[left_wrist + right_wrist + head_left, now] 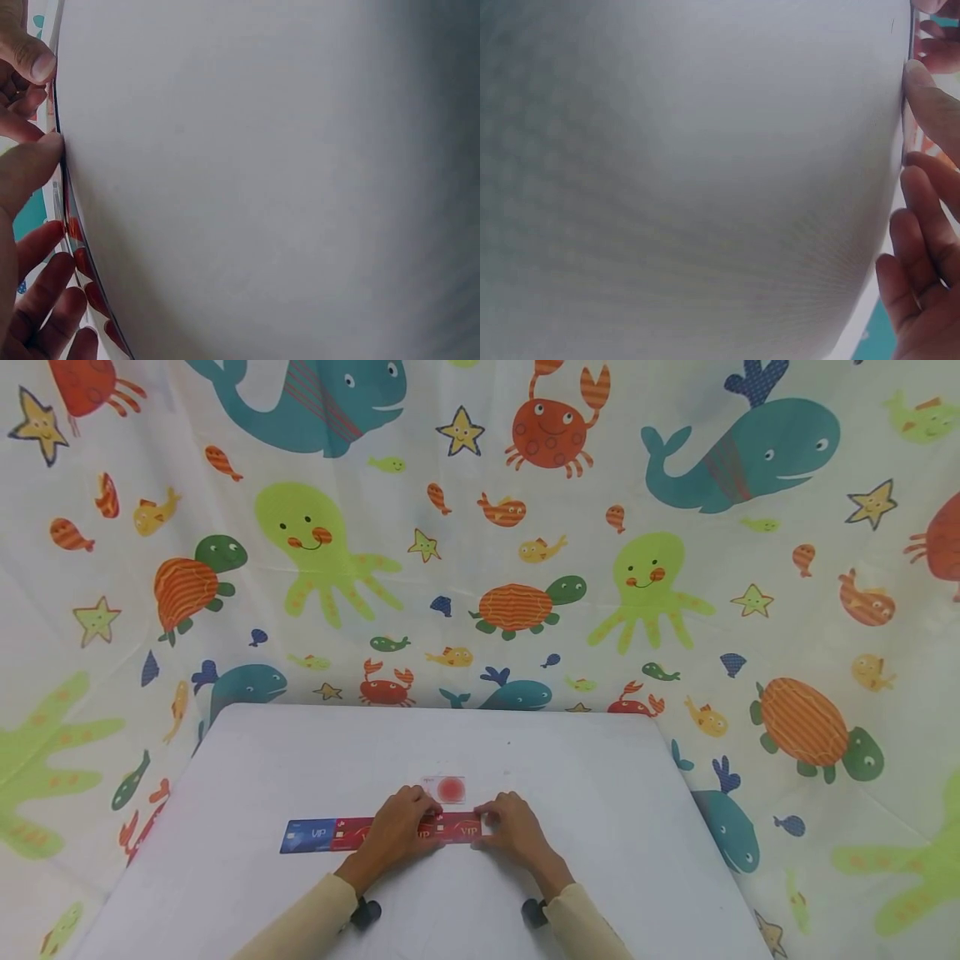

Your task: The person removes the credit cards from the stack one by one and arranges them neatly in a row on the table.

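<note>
On the white table a row of bank-type cards runs from left to right. A blue VIP card lies at its left end, followed by red VIP cards, one of them partly covered by my left hand. The rightmost red VIP card lies flat between both hands. My left thumb and index finger hold it toward its left side, at the join with its neighbour. At its right edge my right hand has thumb and index finger spread across the corners, gripping it. Both wrist views show the fingers low at the table surface.
Just behind the row lies a white card with a red circle, close to the left fingertips. The white table reaches back to a curtain printed with sea animals. Each wrist wears a dark strap-on device.
</note>
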`<action>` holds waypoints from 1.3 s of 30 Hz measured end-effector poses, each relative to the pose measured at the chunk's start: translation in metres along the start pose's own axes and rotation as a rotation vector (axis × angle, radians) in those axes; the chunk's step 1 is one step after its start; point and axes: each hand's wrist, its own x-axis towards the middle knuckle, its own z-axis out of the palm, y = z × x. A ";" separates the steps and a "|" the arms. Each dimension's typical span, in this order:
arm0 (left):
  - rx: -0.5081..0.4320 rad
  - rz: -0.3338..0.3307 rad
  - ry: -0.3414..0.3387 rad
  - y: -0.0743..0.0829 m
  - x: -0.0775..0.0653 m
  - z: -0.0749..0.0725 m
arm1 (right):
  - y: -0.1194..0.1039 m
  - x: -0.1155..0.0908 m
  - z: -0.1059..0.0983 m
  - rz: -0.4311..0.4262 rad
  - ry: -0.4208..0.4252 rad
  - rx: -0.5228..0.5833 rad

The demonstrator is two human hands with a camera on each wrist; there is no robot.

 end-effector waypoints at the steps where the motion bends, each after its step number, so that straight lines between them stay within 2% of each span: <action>1: 0.000 0.001 0.003 0.000 0.000 0.000 | 0.000 0.000 0.000 -0.007 0.002 -0.004; 9: -0.008 -0.009 0.004 0.000 -0.001 0.000 | -0.002 0.000 -0.001 -0.020 0.005 -0.026; 17: 0.005 -0.012 0.001 -0.003 -0.001 -0.002 | -0.003 0.001 -0.001 0.005 0.007 -0.021; 24: -0.017 -0.035 0.050 -0.008 0.003 -0.011 | -0.007 0.006 -0.005 0.018 0.051 0.013; 33: -0.054 -0.070 0.065 -0.014 0.008 -0.023 | -0.008 0.016 -0.009 0.092 0.056 0.058; 39: -0.051 -0.104 0.080 -0.019 0.013 -0.027 | -0.007 0.022 -0.012 0.086 0.070 0.067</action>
